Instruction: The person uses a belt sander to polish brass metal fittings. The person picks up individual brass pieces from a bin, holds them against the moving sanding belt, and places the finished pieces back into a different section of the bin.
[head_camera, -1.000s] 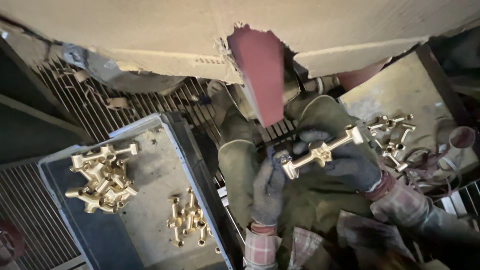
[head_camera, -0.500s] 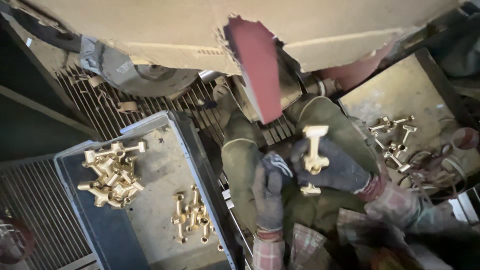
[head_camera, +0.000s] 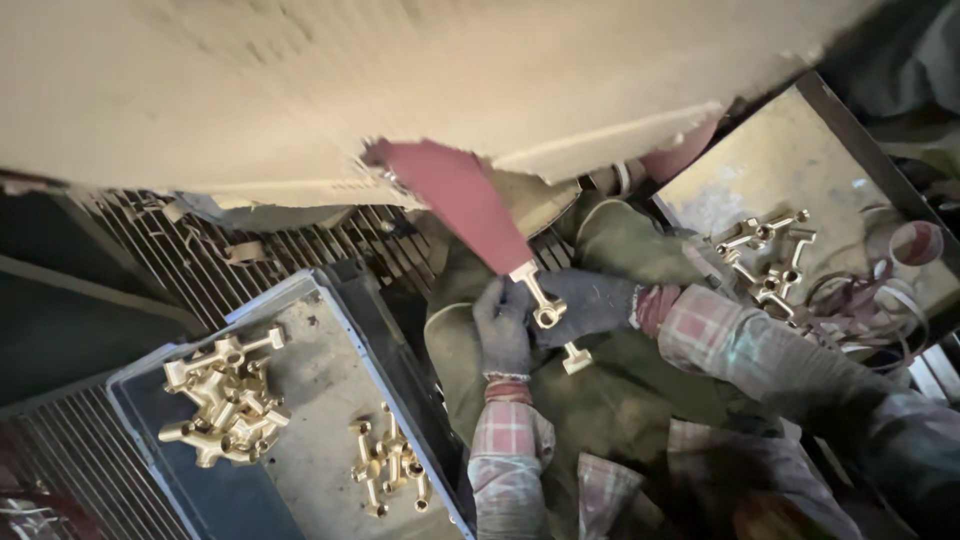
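Two gloved hands clamp one brass fitting (head_camera: 548, 312) over our lap: our left hand (head_camera: 503, 328) and right hand (head_camera: 588, 303) are both closed around it, its top end pressed to the red sanding belt (head_camera: 462, 203). We judge that a slack grip could let the belt snatch the piece, or drag a glove in. It looks bright gold, cross-shaped, with stubby arms, like those in the grey tray (head_camera: 300, 380).
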